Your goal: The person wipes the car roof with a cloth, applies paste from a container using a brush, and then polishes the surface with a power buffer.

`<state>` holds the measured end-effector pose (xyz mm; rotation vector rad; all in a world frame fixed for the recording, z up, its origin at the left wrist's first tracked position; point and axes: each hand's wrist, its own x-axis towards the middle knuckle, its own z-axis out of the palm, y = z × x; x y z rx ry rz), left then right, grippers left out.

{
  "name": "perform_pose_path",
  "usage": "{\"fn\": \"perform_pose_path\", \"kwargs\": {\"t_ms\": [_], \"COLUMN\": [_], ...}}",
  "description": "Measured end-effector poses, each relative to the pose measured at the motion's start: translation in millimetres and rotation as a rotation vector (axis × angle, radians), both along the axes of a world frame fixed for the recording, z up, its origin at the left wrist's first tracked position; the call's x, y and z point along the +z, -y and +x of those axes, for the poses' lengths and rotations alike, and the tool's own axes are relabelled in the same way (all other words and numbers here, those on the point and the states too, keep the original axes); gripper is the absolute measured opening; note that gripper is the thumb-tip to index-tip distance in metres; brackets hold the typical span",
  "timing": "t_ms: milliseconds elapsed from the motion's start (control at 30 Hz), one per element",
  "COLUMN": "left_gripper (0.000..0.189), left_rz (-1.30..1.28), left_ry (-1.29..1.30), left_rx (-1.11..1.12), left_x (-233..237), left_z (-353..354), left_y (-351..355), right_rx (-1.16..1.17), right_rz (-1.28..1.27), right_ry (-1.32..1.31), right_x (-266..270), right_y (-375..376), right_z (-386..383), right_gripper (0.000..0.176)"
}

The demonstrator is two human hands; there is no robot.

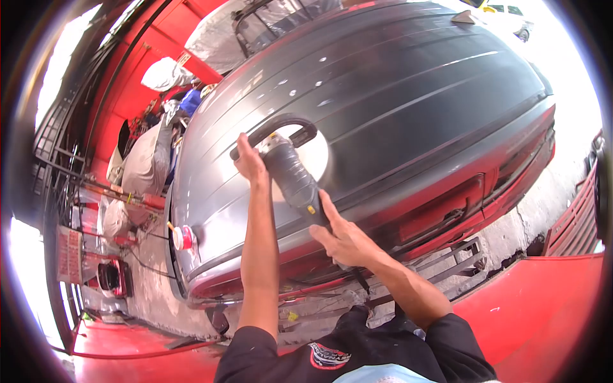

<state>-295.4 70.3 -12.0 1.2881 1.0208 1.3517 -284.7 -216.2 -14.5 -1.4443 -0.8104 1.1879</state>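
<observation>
A polishing machine [292, 172] with a dark, tape-wrapped body lies across the grey car roof [396, 96]. Its round pale pad [319, 156] rests on the roof panel. My left hand [250, 159] is wrapped round one end of the curved black front handle [290, 120]. At the rear of the body, my right hand [345, 239] grips the machine's grip, from which a dark cord hangs down. White spots show on the roof beyond the pad.
A red-and-white tub [185, 238] stands on the car's near left corner. Covered items [143, 163] and bags are piled at the left. Below the car's side is a metal rack [447, 268]. Red panels [536, 313] lie at the lower right.
</observation>
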Motion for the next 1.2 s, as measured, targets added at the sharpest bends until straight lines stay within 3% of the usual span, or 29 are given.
{"fn": "perform_pose_path", "kwargs": {"t_ms": [100,267,433,500,567,633,667,700,767,833,867,1033,1100,1133,1200], "left_gripper": [0.035,0.033,0.036,0.039,0.041,0.043,0.047,0.047,0.048,0.047,0.044,0.032,0.033,0.034,0.038], "left_rz": [0.108,-0.059,-0.063,-0.088,-0.086,0.044,0.202,0.194,0.317,0.318,0.014,0.016,-0.074,-0.064,-0.073], "left_ry": [0.051,0.191,0.159,0.157,0.119,0.112,0.111,0.116,0.197,0.111,0.014,0.084,0.135,0.139,0.151], "left_rx": [-0.123,-0.358,-0.428,-0.508,-0.501,-0.532,-0.522,-0.512,-0.601,-0.623,-0.669,-0.774,-0.814,-0.765,-0.704], "left_x": [-12,1,9,9,6,-1,-6,-11,-17,-24,-11,-7,-17,-17,-21], "left_z": [74,179,259,287,314,335,342,349,354,352,340,275,243,225,188], "left_y": [19,84,137,149,155,157,159,161,170,178,189,198,191,195,200], "right_rx": [-0.123,-0.311,-0.505,-0.502,-0.590,-0.596,-0.601,-0.604,-0.645,-0.848,-0.855,-0.757,-0.806,-0.789,-0.798], "right_rz": [0.001,0.000,0.056,-0.020,0.036,0.006,-0.047,-0.101,-0.113,0.022,0.034,-0.087,0.063,0.047,-0.079], "right_ry": [0.059,0.110,0.228,0.155,0.294,0.294,0.213,0.130,0.185,0.380,0.271,0.141,0.438,0.445,0.121], "right_x": [-4,-16,-28,-21,-27,-27,-15,-9,-25,-44,-45,-55,-90,-86,-73], "right_y": [26,65,92,102,106,112,116,117,113,107,108,108,101,100,99], "right_z": [36,95,146,168,186,197,198,198,191,176,166,126,95,76,39], "right_gripper": [0.082,0.080,0.077,0.080,0.079,0.079,0.079,0.079,0.081,0.083,0.086,0.094,0.098,0.098,0.101]}}
